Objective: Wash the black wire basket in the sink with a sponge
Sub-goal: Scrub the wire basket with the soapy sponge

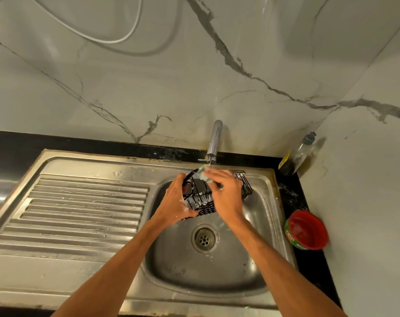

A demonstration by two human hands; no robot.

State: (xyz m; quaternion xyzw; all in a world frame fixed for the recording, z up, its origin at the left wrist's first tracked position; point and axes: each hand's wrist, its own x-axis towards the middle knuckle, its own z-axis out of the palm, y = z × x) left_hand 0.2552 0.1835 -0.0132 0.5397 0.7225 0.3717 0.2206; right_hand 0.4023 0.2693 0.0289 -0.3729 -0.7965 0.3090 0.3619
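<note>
Right now my left hand (178, 200) grips the black wire basket (207, 209) at its 9 o'clock end, fingers curled round the wires with suds on them. My right hand (226, 193) comes over the basket from 3 o'clock and pinches the green sponge (203, 173), fingers bent over it, pressing it against the basket's far rim at 12 o'clock. The basket sits tilted between my two hands over the far part of the sink (217, 282) bowl, just beneath the tap (213, 143); I cannot tell whether it touches the bowl. The drain (203, 239) lies at 6 o'clock from the basket. The ribbed drainboard (80, 213) spreads out at 9 o'clock. A red tub (306, 229) stands on the black counter at 3 o'clock, and a bottle (301, 152) in the corner at 1 o'clock.
</note>
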